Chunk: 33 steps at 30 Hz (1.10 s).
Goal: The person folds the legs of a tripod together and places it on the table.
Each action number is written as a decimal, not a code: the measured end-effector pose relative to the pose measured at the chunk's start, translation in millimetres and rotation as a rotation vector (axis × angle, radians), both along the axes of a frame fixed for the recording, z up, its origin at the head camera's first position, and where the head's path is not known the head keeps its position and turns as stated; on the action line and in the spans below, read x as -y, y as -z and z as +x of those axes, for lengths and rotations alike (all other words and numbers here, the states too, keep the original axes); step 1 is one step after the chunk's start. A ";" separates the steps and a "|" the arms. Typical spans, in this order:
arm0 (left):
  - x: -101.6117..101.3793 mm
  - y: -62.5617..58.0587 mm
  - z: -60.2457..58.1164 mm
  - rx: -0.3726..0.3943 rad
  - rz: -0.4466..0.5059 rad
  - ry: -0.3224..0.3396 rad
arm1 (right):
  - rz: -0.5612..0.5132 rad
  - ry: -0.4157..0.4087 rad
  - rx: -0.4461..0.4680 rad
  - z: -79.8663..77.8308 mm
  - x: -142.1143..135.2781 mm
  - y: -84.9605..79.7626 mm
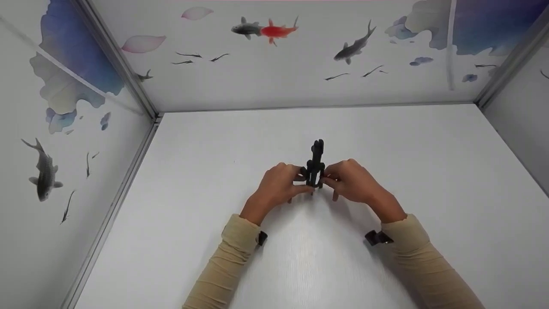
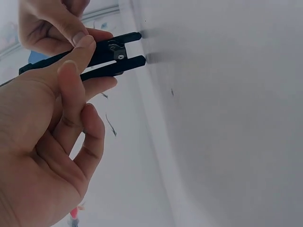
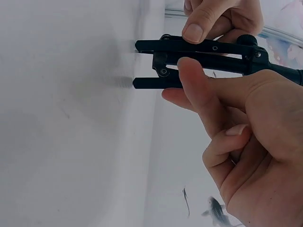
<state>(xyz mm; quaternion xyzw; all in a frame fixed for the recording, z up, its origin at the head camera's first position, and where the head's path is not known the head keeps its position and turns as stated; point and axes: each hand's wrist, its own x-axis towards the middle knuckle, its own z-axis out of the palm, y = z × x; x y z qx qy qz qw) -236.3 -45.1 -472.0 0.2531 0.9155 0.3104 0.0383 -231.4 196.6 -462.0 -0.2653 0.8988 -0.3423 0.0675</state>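
Note:
A small black tripod (image 1: 317, 154) stands upright near the middle of the table, its legs close together and pointing down. On its left side my left hand (image 1: 276, 184) pinches a leg between thumb and fingers. From the other side my right hand (image 1: 354, 182) pinches another leg. Metal-pinned braces (image 3: 162, 71) join the legs to the centre column in the right wrist view. The leg tips (image 2: 138, 60) are at or just above the tabletop; I cannot tell whether they touch. Fingers hide part of the legs.
The white tabletop (image 1: 300, 257) spreads around both hands. White panels with painted fish enclose it at the back (image 1: 300, 77), left (image 1: 116, 141) and right (image 1: 523, 103). Small black devices (image 1: 377, 237) sit at both sleeve cuffs.

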 end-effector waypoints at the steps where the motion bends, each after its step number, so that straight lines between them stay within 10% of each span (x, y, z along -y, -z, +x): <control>1: 0.1 0.6 -0.2 -0.002 0.002 0.003 | -0.003 -0.002 0.002 0.2 0.5 0.3; 33: 1.1 3.1 -1.0 -0.060 -0.014 0.019 | -0.161 0.010 0.127 -1.4 -0.3 12.8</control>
